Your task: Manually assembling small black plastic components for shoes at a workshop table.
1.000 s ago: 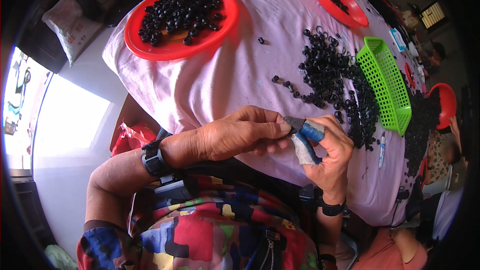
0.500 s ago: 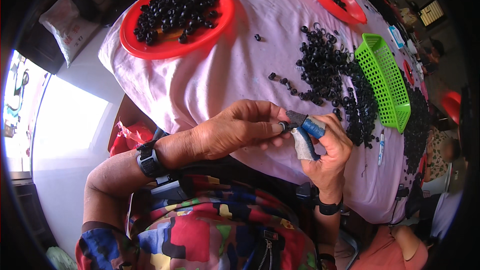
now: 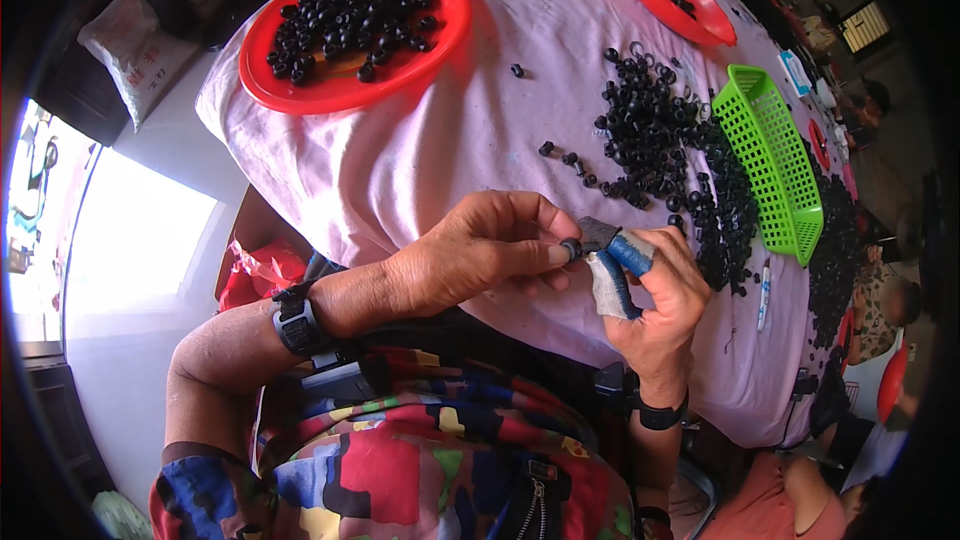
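Over the near edge of the table, my left hand (image 3: 485, 250) pinches a small, round black part (image 3: 571, 248) between thumb and forefinger. My right hand (image 3: 662, 290) meets it from the right, its thumb and forefinger closed on the other side of the same part. Cloth finger covers in blue, white and grey wrap those right fingertips and hide part of the grip. Beyond my hands lies a loose heap of similar black parts (image 3: 645, 125), with a few strays (image 3: 570, 159) to its left.
A red plate (image 3: 262, 85) piled with black parts stands far left. Another red plate (image 3: 700, 25) lies far right. Beside the heap is a green slotted basket (image 3: 795, 230), with a pen (image 3: 764, 298) near it. A pink cloth (image 3: 480, 130) covers the table. Other people sit along the right.
Both hands stay together on the black part, with only a slight shift of the left fingers. At the far right, a red object has moved downward.
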A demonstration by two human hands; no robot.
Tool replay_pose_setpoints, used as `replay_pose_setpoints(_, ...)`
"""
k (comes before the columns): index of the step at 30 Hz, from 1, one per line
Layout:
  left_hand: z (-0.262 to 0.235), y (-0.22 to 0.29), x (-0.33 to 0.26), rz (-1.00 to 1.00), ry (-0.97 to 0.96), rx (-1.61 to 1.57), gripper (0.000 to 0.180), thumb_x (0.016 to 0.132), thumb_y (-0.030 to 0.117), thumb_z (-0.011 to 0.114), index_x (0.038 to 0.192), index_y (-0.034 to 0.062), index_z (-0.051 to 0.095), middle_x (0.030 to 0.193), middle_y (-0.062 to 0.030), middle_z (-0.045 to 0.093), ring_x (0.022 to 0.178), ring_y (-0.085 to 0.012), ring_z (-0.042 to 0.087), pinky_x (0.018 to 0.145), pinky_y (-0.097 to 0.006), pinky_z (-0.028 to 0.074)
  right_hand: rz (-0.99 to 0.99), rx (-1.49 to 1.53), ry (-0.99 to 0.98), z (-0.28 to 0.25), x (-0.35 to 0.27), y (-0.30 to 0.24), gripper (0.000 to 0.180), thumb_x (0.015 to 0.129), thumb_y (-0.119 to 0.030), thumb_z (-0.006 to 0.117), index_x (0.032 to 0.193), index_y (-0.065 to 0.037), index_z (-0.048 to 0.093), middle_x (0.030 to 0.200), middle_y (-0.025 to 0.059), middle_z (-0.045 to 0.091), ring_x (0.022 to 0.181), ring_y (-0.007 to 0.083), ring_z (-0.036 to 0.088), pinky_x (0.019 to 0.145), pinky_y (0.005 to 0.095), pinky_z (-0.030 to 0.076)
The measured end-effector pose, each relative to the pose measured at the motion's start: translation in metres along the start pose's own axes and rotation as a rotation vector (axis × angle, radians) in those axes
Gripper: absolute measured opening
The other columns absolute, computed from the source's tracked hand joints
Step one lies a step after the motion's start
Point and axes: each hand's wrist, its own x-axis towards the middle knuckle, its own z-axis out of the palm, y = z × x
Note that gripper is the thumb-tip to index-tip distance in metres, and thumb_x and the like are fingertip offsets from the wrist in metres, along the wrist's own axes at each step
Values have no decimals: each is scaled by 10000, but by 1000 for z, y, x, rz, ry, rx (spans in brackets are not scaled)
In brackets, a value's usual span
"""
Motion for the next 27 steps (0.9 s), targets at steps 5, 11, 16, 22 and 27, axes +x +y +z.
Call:
replay_pose_setpoints(5,0,-1,0,14,28,42,198,1008,175,668,1177,75,639,978,-13,737,857,-42,673,674,-167,492,-96,-80,10,1,3,-2,238,738,0,750,964,37,686,904,130,686,761,306,647,636,383,535)
replay_pose_setpoints(11,2,-6,1,38,48,51,201,1001,159,676,1174,65,633,983,-17,736,873,-55,685,719,-185,526,-151,-165,12,2,2,-4,244,740,-19,762,964,38,686,918,127,688,769,302,650,631,381,536)
replay_pose_setpoints(16,3,-8,2,59,62,53,210,996,145,685,1170,42,629,999,-25,724,881,-69,686,749,-207,548,-108,-97,-6,2,1,-2,243,737,-1,742,967,46,682,921,143,687,773,318,652,646,394,539)
replay_pose_setpoints(22,3,-12,3,100,46,40,207,989,108,689,1164,15,628,1007,-28,710,890,-81,677,771,-233,566,-112,-78,-4,4,-1,-1,270,709,20,734,971,53,677,919,154,686,780,328,652,654,402,539)
replay_pose_setpoints(27,4,-10,1,95,99,115,181,977,99,707,1115,0,644,960,-38,706,849,-90,687,748,-238,578,-118,-73,-8,7,-1,-3,269,709,23,739,968,45,671,914,154,686,773,330,650,652,402,535)
